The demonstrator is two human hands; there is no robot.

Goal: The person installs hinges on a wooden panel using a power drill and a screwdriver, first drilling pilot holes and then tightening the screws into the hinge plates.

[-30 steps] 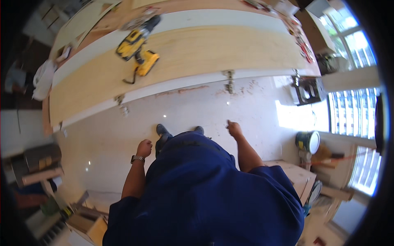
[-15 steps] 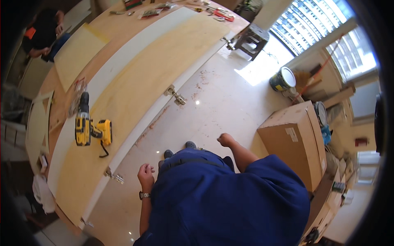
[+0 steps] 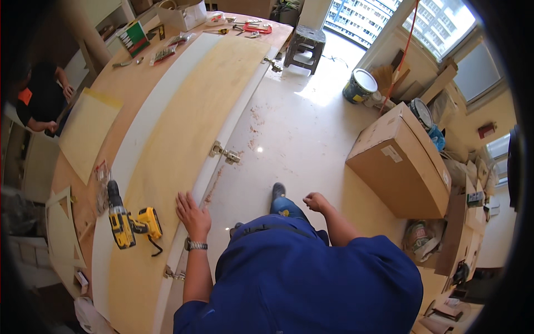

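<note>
My left hand [image 3: 194, 215], fingers stretched out, lies at the near edge of a long panel [image 3: 183, 133] with a pale yellow face and white margins. Whether it presses on the panel or hovers just over it, I cannot tell. Metal hinges stick out along that edge; one hinge [image 3: 225, 152] is just ahead of this hand. On the panel, left of the hand, a yellow and black cordless drill [image 3: 123, 227] lies on its side. My right hand [image 3: 316, 201] hangs over the floor with its fingers curled closed; anything inside them is hidden.
A large cardboard box [image 3: 397, 161] stands to my right. Beyond it are a paint bucket [image 3: 359, 86] and a step stool [image 3: 305, 49]. Hand tools with a red case [image 3: 258, 28] lie at the table's far end. At the left, a person [image 3: 47, 97] is beside the table.
My left hand has come up from beside my body to the panel's edge, its fingers now stretched out. My right hand stays closed. One foot has stepped forward, and the view has shifted.
</note>
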